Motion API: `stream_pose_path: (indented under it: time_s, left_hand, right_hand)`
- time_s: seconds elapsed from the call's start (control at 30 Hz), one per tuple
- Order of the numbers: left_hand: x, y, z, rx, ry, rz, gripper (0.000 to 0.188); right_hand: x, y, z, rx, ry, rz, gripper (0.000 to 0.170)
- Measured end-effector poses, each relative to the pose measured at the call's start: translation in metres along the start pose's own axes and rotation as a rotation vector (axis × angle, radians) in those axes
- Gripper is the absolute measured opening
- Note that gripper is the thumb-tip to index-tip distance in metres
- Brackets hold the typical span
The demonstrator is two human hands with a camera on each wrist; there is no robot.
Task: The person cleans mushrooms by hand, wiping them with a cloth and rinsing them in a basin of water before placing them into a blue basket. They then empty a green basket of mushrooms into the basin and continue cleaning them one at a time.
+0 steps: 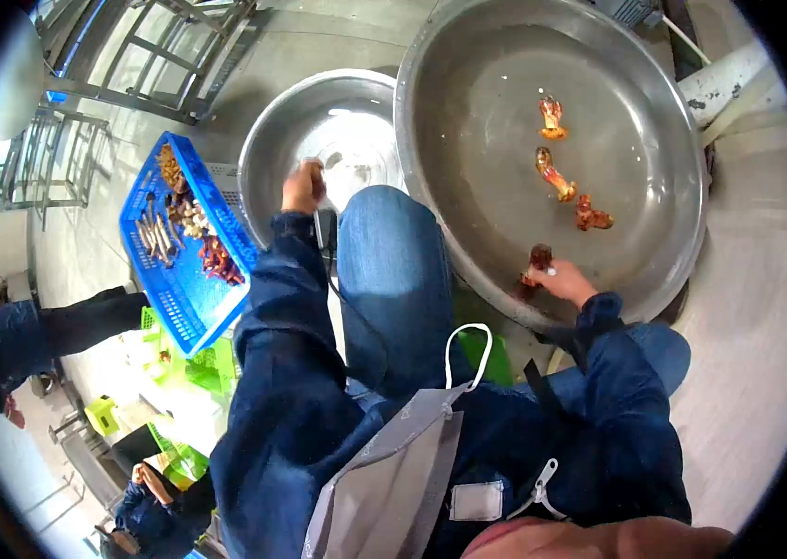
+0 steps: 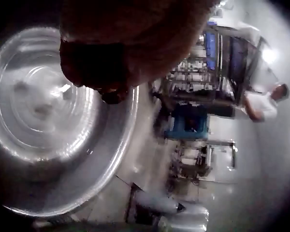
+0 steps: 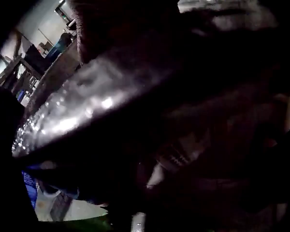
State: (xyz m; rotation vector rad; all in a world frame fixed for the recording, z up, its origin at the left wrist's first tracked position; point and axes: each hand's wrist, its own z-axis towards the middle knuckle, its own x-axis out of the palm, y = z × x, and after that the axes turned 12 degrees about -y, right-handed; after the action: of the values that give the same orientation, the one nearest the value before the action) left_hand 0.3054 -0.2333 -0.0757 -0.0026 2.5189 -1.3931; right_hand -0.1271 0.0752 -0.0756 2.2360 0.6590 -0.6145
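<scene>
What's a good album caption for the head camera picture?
Right-hand grip holds a dark reddish-brown piece inside the large metal basin; three mushroom-like pieces lie beyond.

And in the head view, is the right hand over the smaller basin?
No, the right hand is over the larger basin, holding a brown piece, while the left hand is over the smaller basin.

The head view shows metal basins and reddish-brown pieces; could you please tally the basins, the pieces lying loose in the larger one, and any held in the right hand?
Metal basins: 2
Loose pieces in the larger one: 3
Held piece in the right hand: 1
Total: 6
</scene>
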Motion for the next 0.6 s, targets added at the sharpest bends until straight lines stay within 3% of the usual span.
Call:
stream_pose_path:
  time_s: [0.03, 0.07, 0.13, 0.17, 0.23, 0.27, 0.3, 0.33, 0.37, 0.43, 0.5, 0.6]
  left_hand:
    - [-0.008, 0.045, 0.011, -0.163, -0.101, -0.092, 0.031]
    - [-0.015, 0.080, 0.018, 0.109, -0.041, 0.313, 0.028]
    - [-0.040, 0.192, 0.068, 0.680, 0.088, 1.112, 0.040]
    - [-0.042, 0.208, 0.068, 0.744, 0.123, 1.293, 0.045]
    - [-0.043, 0.199, 0.063, 0.702, 0.197, 1.380, 0.058]
    - [-0.045, 0.186, 0.065, 0.605, 0.191, 1.261, 0.065]
    - [-0.040, 0.148, 0.052, 0.352, 0.207, 0.829, 0.052]
    - [-0.034, 0.109, 0.038, 0.039, 0.174, 0.114, 0.041]
    - [-0.028, 0.069, 0.024, -0.148, 0.085, -0.350, 0.031]
    - [0.000, -0.069, -0.071, 0.203, 0.261, -0.384, 0.040]
    - [0.031, -0.146, -0.135, 0.328, 0.440, -0.338, 0.041]
    - [0.093, -0.180, -0.230, 0.407, 0.774, -0.053, 0.051]
  right_hand:
    - [-0.005, 0.005, -0.002, 0.029, -0.016, -0.012, 0.054]
    - [-0.012, 0.017, -0.010, 0.060, -0.029, -0.025, 0.054]
    - [-0.022, 0.034, -0.025, 0.120, -0.055, -0.046, 0.053]
    - [-0.023, 0.025, -0.020, 0.103, -0.037, -0.028, 0.058]
    - [-0.021, 0.010, -0.012, 0.128, -0.058, 0.105, 0.062]
    - [-0.019, 0.003, -0.006, 0.136, -0.068, 0.179, 0.064]
    - [-0.021, -0.015, 0.009, 0.228, -0.067, 0.075, 0.068]
    - [-0.024, -0.012, 0.012, 0.219, -0.097, 0.074, 0.068]
    - [-0.030, -0.007, 0.007, 0.214, -0.128, 0.077, 0.067]
    - [-0.048, 0.029, -0.027, 0.115, -0.174, 0.243, 0.065]
    - [-0.058, 0.040, -0.041, 0.100, -0.216, 0.239, 0.061]
    - [-0.041, 0.019, -0.031, -0.026, -0.353, 0.417, 0.052]
